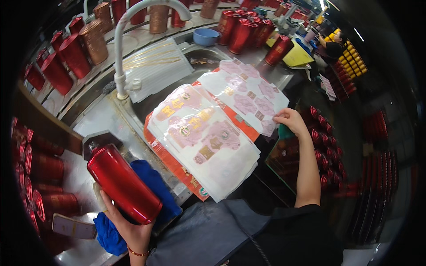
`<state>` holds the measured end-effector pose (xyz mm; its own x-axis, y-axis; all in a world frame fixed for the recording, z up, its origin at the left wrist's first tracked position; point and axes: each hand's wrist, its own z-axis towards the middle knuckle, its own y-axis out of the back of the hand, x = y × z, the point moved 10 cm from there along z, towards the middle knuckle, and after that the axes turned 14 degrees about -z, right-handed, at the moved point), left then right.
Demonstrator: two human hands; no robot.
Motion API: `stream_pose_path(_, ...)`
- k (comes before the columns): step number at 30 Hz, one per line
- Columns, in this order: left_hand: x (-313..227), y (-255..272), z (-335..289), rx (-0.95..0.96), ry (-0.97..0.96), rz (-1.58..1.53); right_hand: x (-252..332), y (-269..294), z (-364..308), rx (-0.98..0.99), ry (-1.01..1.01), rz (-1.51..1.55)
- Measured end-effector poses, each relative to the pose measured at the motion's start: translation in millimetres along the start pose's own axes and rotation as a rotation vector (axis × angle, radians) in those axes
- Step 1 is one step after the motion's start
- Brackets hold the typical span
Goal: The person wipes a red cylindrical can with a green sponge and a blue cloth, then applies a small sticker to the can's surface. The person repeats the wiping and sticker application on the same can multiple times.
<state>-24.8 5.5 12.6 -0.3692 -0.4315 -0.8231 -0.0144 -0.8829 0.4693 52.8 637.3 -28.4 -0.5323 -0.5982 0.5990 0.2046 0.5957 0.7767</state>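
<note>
My left hand [128,226] is wrapped round the lower part of a glossy red bottle [124,184], which leans with its neck away from me. The bottle's neck end lies by a dark block-like support [102,139]. On the right, my right hand [292,122] pinches the corner of a printed decal sheet [248,91] with pink and gold patterns. A stack of similar decal sheets [204,137] lies beside it, over orange-red printed packaging [168,162]. A blue cloth [155,190] is bunched beside and below the bottle.
A white curved faucet [119,53] rises at a metal sink holding a white ribbed board [155,66]. A blue bowl [206,37] stands behind. Red and copper bottles [73,55] line the curved counter. A phone [74,226] lies left; a person [333,46] works far right.
</note>
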Motion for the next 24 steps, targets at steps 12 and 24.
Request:
stream_pose_path(12,-44.7,1.0,17.7,0.113,-0.139,0.089,230.5,-32.3,-36.0,-0.181,0.505,-0.224)
stream_pose_path(24,-24.2,1.6,13.7,0.104,-0.091,-0.073,455.4,-229.2,-86.5,0.683,0.771,0.259)
